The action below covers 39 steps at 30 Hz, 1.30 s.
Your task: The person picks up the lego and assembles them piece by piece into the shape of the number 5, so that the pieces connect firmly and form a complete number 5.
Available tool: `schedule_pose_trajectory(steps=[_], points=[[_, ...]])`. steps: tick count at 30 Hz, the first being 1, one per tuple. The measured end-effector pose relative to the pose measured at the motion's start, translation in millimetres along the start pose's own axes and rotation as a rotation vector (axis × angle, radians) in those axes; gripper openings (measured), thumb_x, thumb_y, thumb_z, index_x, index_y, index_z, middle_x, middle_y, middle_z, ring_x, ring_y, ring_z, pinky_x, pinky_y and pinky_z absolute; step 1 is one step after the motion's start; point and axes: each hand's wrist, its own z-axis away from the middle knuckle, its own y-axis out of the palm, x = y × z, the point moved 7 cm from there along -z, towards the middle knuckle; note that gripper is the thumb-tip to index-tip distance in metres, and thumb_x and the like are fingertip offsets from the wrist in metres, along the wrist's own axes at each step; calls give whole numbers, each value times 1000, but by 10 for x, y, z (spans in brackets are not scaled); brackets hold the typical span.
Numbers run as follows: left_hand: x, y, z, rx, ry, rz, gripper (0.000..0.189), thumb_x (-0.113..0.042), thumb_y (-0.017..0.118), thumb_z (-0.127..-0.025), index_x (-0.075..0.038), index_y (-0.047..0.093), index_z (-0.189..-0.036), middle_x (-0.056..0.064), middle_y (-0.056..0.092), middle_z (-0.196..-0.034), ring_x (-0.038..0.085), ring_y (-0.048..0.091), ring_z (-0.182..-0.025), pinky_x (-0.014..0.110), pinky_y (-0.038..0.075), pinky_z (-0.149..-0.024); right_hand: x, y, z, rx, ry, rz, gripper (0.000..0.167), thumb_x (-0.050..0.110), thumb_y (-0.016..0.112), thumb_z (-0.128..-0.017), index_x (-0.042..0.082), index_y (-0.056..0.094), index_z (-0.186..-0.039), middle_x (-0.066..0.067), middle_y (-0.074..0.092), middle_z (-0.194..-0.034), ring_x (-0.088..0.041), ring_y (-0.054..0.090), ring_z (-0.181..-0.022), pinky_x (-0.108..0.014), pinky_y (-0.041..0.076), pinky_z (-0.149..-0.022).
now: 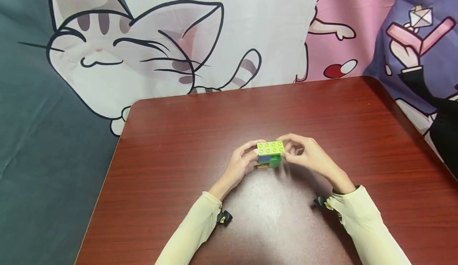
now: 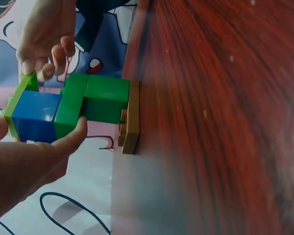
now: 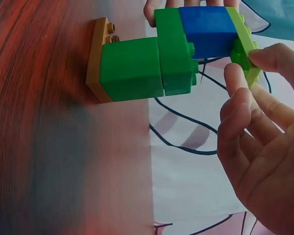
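Note:
A small tower of toy building bricks stands upright on the table. Its base is a thin brown brick (image 2: 133, 117); above it come a green block (image 3: 131, 68), a longer green brick (image 3: 173, 54) and a blue block (image 2: 36, 110). A thin lime-green brick (image 1: 270, 148) with studs tops the stack and overhangs the blue block. From the left side my left hand (image 1: 239, 162) grips the upper part, a finger along the longer green brick and another digit at the lime edge. My right hand (image 1: 312, 155) pinches the lime brick's overhanging right end, its other fingers loosely curled.
The reddish-brown wooden table (image 1: 171, 149) has rounded far corners. Behind it hangs a cloth (image 1: 279, 30) printed with a cartoon cat and other figures. A small dark object (image 1: 224, 218) sits at the left cuff and a similar one (image 1: 321, 202) at the right cuff.

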Motion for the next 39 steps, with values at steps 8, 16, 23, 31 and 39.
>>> schedule_pose_trajectory(steps=[8, 16, 23, 31, 39], points=[[-330, -256, 9, -5, 204, -451, 41, -17, 45, -98, -5, 40, -138, 14, 47, -134, 27, 41, -125, 49, 37, -97, 23, -106, 124, -60, -84, 117, 52, 3, 74, -75, 9, 54, -122, 4, 63, -83, -10, 56, -65, -26, 48, -53], [-453, -177, 123, 147, 544, -1263, 85, -29, 70, -81, -19, 20, -149, 9, 28, -146, 23, 25, -133, 44, 26, -106, 166, -72, 308, -121, -245, 342, 69, 18, 75, -70, 2, 42, -129, -12, 48, -124, -20, 54, -96, -30, 50, -68], [-303, -25, 55, 279, 710, -1454, 91, -32, 79, -71, -16, 21, -139, 20, 24, -143, 31, 28, -130, 52, 27, -102, 90, 170, 291, -42, -274, 449, 77, 23, 76, -69, 11, 40, -135, -17, 25, -146, -32, 39, -119, -42, 46, -74], [-149, -17, -53, 236, 661, -1572, 105, -39, 84, -62, -12, 14, -136, 18, 25, -140, 31, 27, -129, 59, 29, -98, -31, 224, 183, -25, -240, 426, 92, 18, 83, -64, 12, 34, -141, -20, 31, -141, -38, 37, -122, -56, 38, -89], [-51, -68, -265, 136, 530, -1586, 123, -47, 87, -54, -12, 8, -142, 15, 24, -141, 32, 31, -126, 59, 27, -100, -152, 230, 21, 9, -141, 459, 128, 24, 91, -52, 13, 9, -150, -23, 23, -144, -41, 31, -126, -64, 30, -92]])
